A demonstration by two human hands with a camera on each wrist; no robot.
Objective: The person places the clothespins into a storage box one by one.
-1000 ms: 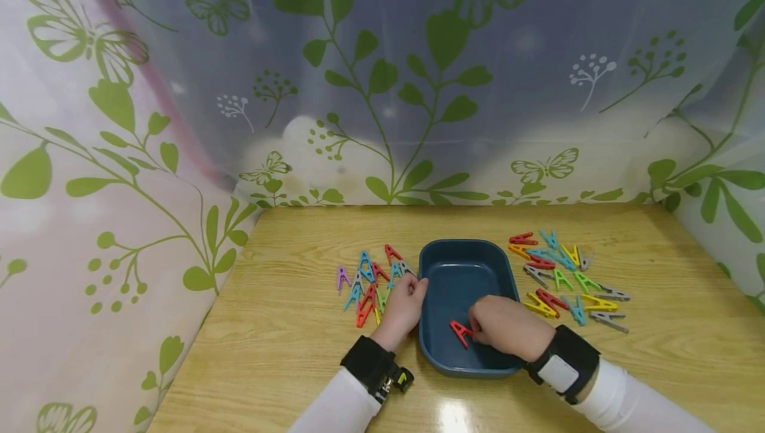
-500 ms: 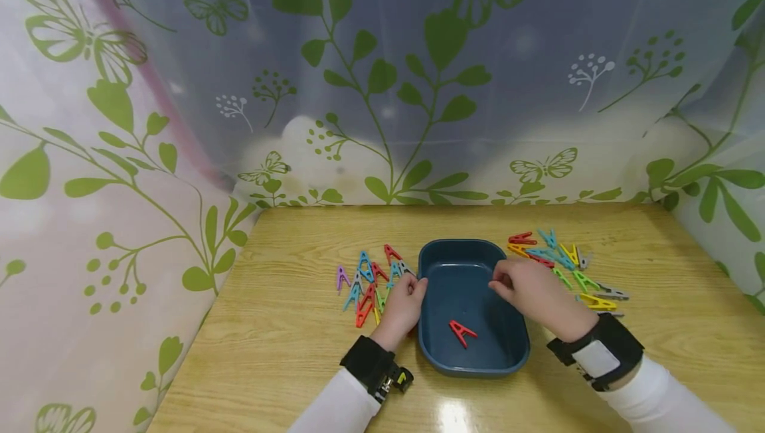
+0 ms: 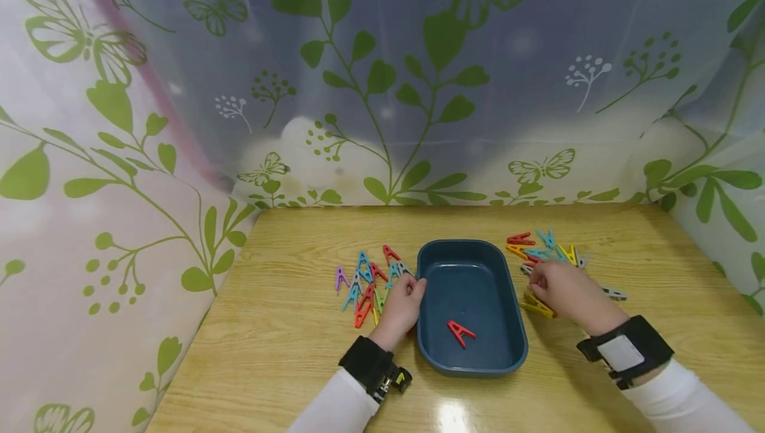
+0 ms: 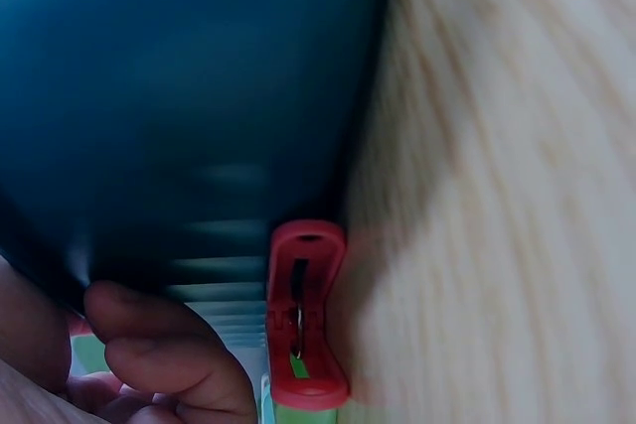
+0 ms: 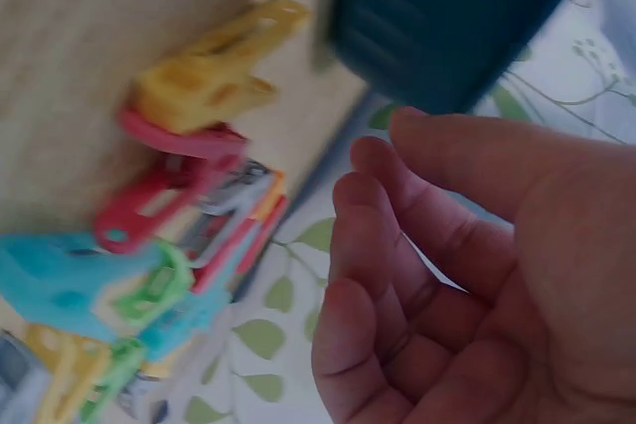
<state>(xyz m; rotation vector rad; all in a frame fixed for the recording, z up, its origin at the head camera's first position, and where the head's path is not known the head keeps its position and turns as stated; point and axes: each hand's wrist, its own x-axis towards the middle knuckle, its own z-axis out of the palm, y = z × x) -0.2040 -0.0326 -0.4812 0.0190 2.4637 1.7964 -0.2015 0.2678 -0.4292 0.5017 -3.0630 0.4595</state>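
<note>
A dark blue tray (image 3: 431, 257) stands mid-table with one red clothespin (image 3: 460, 333) lying inside it. My left hand (image 3: 405, 303) sits at the tray's left rim, thumb on the edge and fingers (image 4: 169, 359) curled against the outer wall (image 4: 179, 96); a red clothespin (image 4: 306, 330) lies beside them. My right hand (image 3: 558, 287) hovers low over the right-hand pile of coloured clothespins (image 3: 540, 250), its relaxed fingers (image 5: 397, 275) holding nothing. Under it lie a yellow clothespin (image 5: 214, 71) and a red one (image 5: 164, 191).
A second pile of coloured clothespins (image 3: 370, 280) lies left of the tray. The wooden table (image 3: 287, 353) is closed in by leaf-patterned curtains (image 3: 382, 87) at the back and both sides. Bare wood runs along the front edge.
My right hand left the red clothespin in the tray, rose out of it and moved right to the right-hand pile. The left hand stayed at the rim.
</note>
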